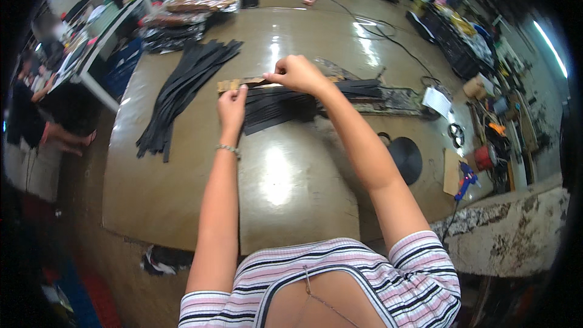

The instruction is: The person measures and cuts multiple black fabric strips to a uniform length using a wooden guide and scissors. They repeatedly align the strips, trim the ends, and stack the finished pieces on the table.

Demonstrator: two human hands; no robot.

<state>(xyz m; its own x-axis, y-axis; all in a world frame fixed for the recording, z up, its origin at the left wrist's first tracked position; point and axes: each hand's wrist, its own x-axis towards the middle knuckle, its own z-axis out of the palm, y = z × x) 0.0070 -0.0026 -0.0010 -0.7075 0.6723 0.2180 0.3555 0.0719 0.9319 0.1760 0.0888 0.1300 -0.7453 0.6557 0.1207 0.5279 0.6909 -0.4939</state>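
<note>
My left hand (232, 104) pinches at the left end of a narrow, worn tan board (228, 85) near the middle of the table, with a thin black strip along it. My right hand (297, 75) is just right of it and higher, its fingers pinched on that dark strip. A bundle of black strips (273, 109) lies beneath and beside my hands, reaching right onto a mottled board or tool (401, 101). A second loose bundle of black strips (176, 97) lies to the left.
Wrapped packages (173, 30) are stacked at the back left; a power cord runs behind. At right are a black disc (405, 161), a blue glue gun (466, 179), white papers (437, 102) and a black crate (446, 36). Other people work at the far side and left.
</note>
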